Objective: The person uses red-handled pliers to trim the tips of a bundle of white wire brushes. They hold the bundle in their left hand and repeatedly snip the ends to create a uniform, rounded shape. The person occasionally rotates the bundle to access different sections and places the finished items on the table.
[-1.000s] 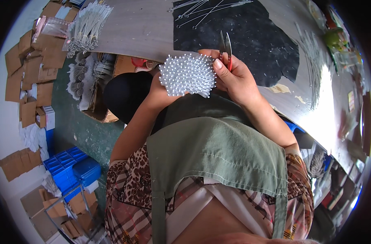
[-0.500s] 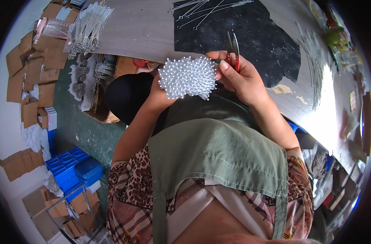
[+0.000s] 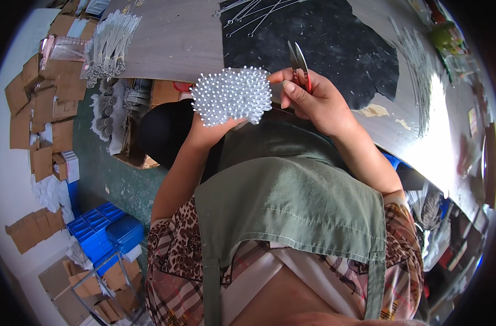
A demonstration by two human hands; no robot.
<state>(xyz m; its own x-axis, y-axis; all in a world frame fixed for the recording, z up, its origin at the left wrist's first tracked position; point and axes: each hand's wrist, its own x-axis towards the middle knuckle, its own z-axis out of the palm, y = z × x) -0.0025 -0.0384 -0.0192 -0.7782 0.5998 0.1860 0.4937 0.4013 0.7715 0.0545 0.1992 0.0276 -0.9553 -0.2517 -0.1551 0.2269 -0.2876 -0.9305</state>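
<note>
My left hand (image 3: 207, 133) is wrapped round a thick bundle of thin rods (image 3: 231, 96), its many white bead-like tips facing up toward me. The bundle hides most of the fingers. In my right hand (image 3: 320, 106) is a pair of scissors (image 3: 301, 69) with red handles, the blades pointing away and a little apart. The right index fingertip reaches the bundle's right edge; whether it touches a rod I cannot tell. Both hands are above my lap at the table's near edge, the scissors over a black sheet (image 3: 335, 49).
Looped wire rods (image 3: 253, 19) lie on the black sheet. Tied bunches of wire brushes (image 3: 111, 46) rest at the table's far left, and loose thin rods (image 3: 416, 76) at the right. Below the left edge stands a carton (image 3: 136, 155) with more bundles. Blue crates (image 3: 98, 223) stand on the floor.
The bundle in my left hand has moved left and slightly up in the picture. My right hand with the scissors has shifted a little left too, and the whole view has moved slightly.
</note>
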